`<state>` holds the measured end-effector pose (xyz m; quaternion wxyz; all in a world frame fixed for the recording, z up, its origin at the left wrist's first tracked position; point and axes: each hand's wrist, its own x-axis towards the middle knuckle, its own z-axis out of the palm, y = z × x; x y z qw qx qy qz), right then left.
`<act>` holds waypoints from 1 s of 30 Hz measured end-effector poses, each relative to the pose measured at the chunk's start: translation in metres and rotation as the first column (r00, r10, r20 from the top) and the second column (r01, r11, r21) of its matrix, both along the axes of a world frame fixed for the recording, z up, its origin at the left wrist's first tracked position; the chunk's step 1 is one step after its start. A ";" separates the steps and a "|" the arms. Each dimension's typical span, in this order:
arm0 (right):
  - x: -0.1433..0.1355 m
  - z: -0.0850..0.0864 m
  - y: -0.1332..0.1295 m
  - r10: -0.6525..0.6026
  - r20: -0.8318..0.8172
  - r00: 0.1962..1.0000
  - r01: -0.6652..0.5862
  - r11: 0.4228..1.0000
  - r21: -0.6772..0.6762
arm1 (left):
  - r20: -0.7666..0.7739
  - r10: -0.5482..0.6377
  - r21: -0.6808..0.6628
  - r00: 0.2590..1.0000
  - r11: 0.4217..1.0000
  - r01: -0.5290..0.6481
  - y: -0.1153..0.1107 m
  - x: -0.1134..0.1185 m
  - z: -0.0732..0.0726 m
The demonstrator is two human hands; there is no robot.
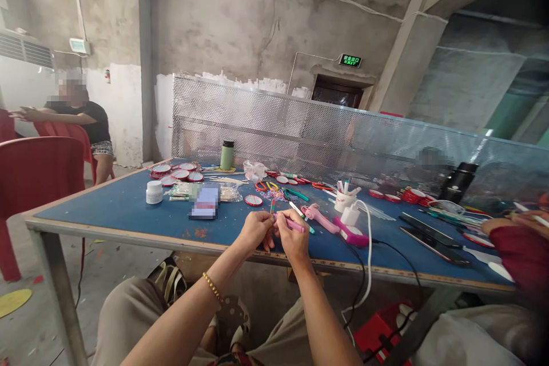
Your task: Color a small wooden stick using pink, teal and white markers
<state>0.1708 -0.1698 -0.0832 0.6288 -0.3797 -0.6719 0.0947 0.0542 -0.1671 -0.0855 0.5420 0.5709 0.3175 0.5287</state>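
Note:
Close to the near edge of the blue table [141,220], my two hands meet. My right hand [292,240] is closed around a pink pen-like tool [295,225]. My left hand [257,227] is closed in a pinch at the tool's left end; what its fingertips hold is too small to make out. A thin coloured stick [272,206] shows just above the fingertips. Nearby lie a white and green marker [297,209], a round red-rimmed disc [253,200] and a pink handheld device [321,218].
A phone [205,203], a white jar [154,193] and a green bottle [227,155] stand or lie leftward. Scissors-like tools [295,194] and a white pen cup [344,200] are beyond my hands. A white cable [369,251] hangs over the edge. A co-worker's sleeve [521,251] is at right.

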 end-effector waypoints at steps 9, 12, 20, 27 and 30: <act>-0.002 0.002 -0.003 0.002 -0.071 0.997 -0.003 1.000 -0.010 | 0.020 -0.025 -0.011 0.999 1.000 0.025 0.000 -0.001 0.001; -0.002 0.002 -0.002 0.017 -0.068 0.998 -0.018 1.000 -0.017 | 0.025 -0.023 -0.007 0.999 1.000 0.023 0.000 -0.001 0.000; -0.002 0.003 -0.003 0.029 -0.056 0.998 -0.030 0.999 -0.021 | 0.030 -0.026 -0.006 0.999 1.000 0.026 -0.001 0.000 0.001; 0.000 0.000 -0.002 0.026 -0.020 0.999 -0.026 1.000 -0.012 | 0.011 -0.016 0.007 1.000 1.000 0.016 0.000 0.000 0.000; 0.000 -0.001 -0.001 0.027 -0.018 0.999 -0.027 1.000 -0.009 | 0.001 -0.014 0.013 1.000 1.000 0.014 0.000 0.001 0.000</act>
